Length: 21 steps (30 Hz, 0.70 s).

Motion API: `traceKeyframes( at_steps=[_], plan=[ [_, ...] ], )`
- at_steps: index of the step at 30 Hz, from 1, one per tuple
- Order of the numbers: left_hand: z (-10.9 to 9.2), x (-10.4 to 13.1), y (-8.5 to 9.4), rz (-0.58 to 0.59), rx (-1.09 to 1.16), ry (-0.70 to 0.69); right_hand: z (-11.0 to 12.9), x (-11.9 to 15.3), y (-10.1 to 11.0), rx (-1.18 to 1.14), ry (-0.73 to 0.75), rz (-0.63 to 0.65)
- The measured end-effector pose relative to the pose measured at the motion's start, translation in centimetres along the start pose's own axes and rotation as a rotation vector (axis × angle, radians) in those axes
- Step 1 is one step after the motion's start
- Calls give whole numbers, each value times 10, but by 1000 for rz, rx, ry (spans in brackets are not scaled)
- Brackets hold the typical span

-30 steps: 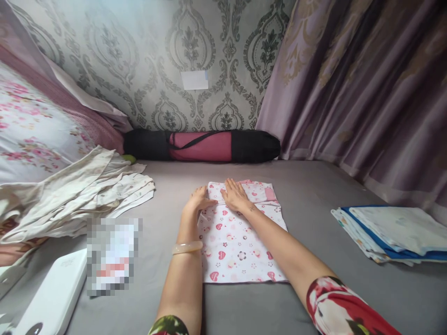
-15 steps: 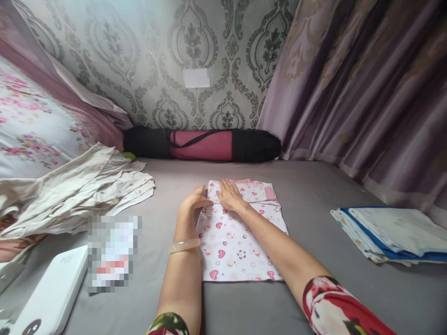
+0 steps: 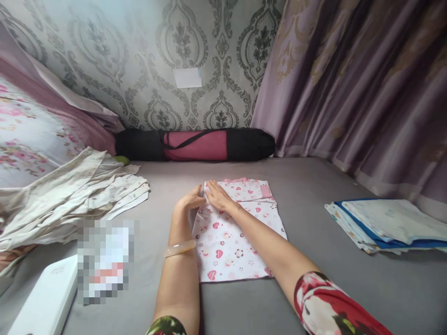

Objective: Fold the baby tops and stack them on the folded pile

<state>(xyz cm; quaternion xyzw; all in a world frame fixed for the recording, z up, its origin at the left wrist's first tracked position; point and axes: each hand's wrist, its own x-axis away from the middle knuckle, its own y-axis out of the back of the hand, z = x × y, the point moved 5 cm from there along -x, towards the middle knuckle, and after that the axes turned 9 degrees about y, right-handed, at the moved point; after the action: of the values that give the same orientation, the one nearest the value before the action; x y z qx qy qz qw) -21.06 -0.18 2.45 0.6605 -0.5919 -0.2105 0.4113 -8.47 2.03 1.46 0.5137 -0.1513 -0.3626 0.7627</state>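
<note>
While the open right hand (image 3: 217, 196) rests on the cloth (image 3: 220, 244), sheet (image 3: 303, 197) flanks it.
Long axis runs forward; left hand (image 3: 189, 201) bent, fingers' hold unclear.

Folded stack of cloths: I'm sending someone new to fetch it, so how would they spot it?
Find the purple curtain on the right, then the grey sheet before it. On that sheet, the folded stack shows a blue layer between pale ones, unlike the heart-print cloth or the crumpled cream cloths.
</note>
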Motion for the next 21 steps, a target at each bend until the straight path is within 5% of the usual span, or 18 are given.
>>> traceKeyframes(
  at_steps=[5,10,21],
  plan=[
    [-13,-2,-3,-96,67,59,-36,27,35,145,-215,-199],
    [-26,-8,-18,-124,-5,-31,-71,55,42,253,-467,-196],
    [-36,-13,-51,-167,-186,-288,-86,74,47,168,-383,-54]
  ],
)
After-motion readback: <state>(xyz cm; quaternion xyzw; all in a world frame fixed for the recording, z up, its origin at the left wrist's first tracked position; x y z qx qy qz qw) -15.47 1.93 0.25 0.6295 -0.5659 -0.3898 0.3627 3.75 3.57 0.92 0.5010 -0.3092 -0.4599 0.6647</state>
